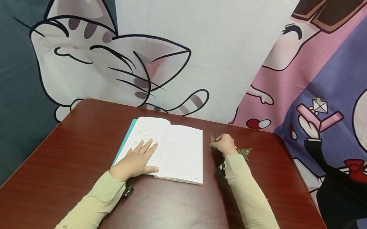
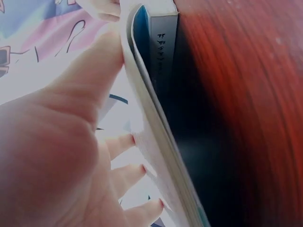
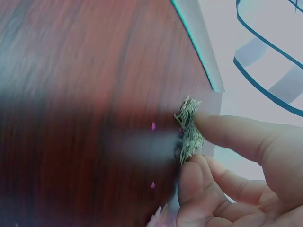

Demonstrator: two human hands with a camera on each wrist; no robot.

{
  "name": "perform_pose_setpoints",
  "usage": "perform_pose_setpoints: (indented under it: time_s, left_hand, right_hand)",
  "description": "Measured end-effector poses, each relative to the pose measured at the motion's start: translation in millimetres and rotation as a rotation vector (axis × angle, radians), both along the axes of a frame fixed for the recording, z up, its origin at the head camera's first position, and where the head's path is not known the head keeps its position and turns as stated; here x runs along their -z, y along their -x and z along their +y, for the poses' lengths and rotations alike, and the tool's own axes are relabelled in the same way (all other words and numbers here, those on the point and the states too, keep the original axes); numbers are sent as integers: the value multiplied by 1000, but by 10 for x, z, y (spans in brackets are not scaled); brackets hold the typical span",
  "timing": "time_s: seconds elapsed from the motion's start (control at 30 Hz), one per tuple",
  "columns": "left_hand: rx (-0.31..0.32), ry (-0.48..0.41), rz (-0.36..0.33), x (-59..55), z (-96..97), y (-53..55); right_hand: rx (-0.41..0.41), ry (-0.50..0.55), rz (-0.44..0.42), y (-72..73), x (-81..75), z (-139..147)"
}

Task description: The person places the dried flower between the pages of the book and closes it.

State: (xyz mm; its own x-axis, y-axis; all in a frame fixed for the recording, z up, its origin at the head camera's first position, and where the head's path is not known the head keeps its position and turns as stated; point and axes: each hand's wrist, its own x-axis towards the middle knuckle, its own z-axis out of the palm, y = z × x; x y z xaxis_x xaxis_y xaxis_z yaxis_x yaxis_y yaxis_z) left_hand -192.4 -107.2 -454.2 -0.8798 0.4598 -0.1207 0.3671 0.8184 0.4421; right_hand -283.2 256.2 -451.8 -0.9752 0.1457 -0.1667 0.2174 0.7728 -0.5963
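Note:
An open book (image 1: pixel 184 152) with white printed pages and a teal cover edge lies on the table. My left hand (image 1: pixel 135 161) rests with spread fingers on its left page. In the left wrist view, the thumb and fingertips of that hand (image 2: pixel 71 137) touch the paper above the spine side. To the right of the book, my right hand (image 1: pixel 226 144) pinches a green fern-like leaf (image 1: pixel 212 139). The right wrist view shows this leaf (image 3: pixel 190 137) between the thumb and fingers, close to the tabletop. Another leafy piece (image 1: pixel 244 153) shows beyond the wrist, partly hidden.
The dark red-brown wooden table (image 1: pixel 163 210) has rounded far corners. Small magenta petals (image 3: pixel 153 126) lie on it, and a pale pink flower-like bit (image 3: pixel 158 217) shows below the hand. A cartoon-printed cloth (image 1: pixel 230 44) hangs behind the table.

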Motion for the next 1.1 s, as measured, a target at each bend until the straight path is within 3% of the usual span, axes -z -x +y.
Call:
perform_pose_setpoints:
  time_s: [0.53,1.1]
  left_hand:
    - [1,-8,-19,63,-22,1]
    - [10,-17,-12,66,-41,11]
  right_hand:
    - [3,74,-6,-30,30,27]
    - [100,281,166,-308,7,-166]
